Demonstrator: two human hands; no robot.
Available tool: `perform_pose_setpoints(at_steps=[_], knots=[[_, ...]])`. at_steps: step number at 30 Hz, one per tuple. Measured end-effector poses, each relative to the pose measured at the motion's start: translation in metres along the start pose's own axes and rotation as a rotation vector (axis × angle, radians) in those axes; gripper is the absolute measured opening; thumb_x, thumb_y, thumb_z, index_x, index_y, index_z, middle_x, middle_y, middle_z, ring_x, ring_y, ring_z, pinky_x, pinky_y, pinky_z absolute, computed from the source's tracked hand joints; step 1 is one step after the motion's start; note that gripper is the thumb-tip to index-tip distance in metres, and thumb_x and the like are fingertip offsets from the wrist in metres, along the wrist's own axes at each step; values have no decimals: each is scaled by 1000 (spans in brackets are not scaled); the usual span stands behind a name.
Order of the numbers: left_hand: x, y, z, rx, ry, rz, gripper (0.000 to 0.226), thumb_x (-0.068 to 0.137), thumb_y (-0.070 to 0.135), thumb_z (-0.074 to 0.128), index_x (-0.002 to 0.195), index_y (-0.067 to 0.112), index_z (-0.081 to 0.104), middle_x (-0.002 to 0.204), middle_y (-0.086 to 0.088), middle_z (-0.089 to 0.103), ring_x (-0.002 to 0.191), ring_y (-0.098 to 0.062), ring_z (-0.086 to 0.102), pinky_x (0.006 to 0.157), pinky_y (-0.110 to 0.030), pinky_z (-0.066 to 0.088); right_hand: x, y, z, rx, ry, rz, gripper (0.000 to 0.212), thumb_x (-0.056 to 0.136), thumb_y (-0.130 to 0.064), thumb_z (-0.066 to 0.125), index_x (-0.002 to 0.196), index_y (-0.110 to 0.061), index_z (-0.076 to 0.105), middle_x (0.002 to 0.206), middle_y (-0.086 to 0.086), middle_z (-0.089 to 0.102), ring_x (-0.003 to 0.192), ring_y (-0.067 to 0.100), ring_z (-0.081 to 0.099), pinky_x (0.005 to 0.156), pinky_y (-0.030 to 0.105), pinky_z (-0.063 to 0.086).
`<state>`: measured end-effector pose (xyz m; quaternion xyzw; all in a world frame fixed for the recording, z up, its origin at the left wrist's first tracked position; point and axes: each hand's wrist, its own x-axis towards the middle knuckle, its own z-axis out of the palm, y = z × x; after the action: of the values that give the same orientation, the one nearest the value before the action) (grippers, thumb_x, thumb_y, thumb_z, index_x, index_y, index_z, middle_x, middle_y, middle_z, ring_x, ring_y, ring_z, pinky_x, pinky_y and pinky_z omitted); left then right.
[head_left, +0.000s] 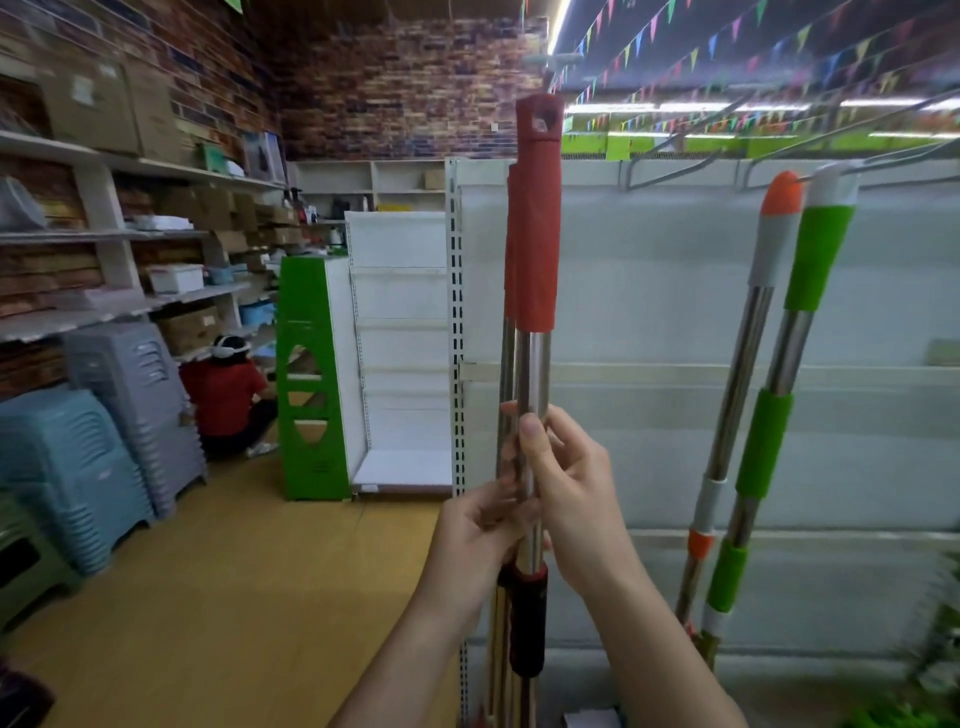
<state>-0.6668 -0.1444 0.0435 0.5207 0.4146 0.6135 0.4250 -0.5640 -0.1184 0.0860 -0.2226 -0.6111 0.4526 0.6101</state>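
Two steel mop poles with red grip sleeves stand upright in front of me, the nearer red-capped pole (537, 228) overlapping a second one behind it. My right hand (569, 493) grips the nearer pole's bare steel shaft, thumb pointing up along it. Just below and to the left, my left hand (478, 530) curls its fingers round the poles above a dark red collar (529, 618). The poles' lower ends are out of view.
An orange-tipped pole (737, 364) and a green-gripped pole (810, 270) hang from hooks on the white shelf panel (649, 291) at right. Stacked plastic stools (72, 467) stand at left. A person in red (223, 395) crouches by the shelves. The wooden floor (249, 571) lies between.
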Motion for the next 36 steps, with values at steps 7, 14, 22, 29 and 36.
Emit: perform_pose_setpoints(at_steps=[7, 14, 22, 29, 36], knots=[[9, 0, 5, -8, 8, -58, 23, 97, 10, 61, 111, 18, 77, 99, -2, 81, 81, -11, 77, 66, -24, 58, 13, 15, -4, 51, 30, 57, 50, 91, -42, 59, 107, 6, 63, 75, 10, 57, 70, 25, 53, 63, 34, 48], [27, -5, 4, -37, 33, -86, 21, 98, 10, 60, 102, 22, 77, 91, 3, 82, 81, -16, 78, 66, -28, 62, 31, 33, -6, 72, 23, 107, 38, 94, -40, 59, 110, -7, 69, 71, 1, 59, 63, 14, 55, 57, 30, 46], [60, -13, -1, -1, 29, -97, 18, 99, 14, 61, 104, 25, 74, 88, 13, 81, 79, 0, 76, 65, -22, 59, 60, 49, -10, 26, 21, 112, 22, 104, -28, 54, 106, -13, 70, 75, 3, 58, 63, 13, 57, 56, 25, 48], [77, -25, -10, 23, -5, -95, 19, 98, 14, 63, 114, 17, 73, 96, 3, 81, 88, -15, 79, 69, -23, 60, 71, 57, -16, 52, -44, 120, 31, 98, -36, 55, 110, -10, 67, 82, 9, 63, 69, 16, 61, 58, 21, 52], [78, -30, -10, 133, 8, -50, 10, 93, 23, 67, 94, 16, 73, 80, 1, 78, 77, -14, 77, 70, -24, 59, 71, 59, -20, 27, -31, 108, 28, 99, -33, 57, 111, -10, 68, 92, 14, 75, 83, 24, 71, 86, 42, 59]])
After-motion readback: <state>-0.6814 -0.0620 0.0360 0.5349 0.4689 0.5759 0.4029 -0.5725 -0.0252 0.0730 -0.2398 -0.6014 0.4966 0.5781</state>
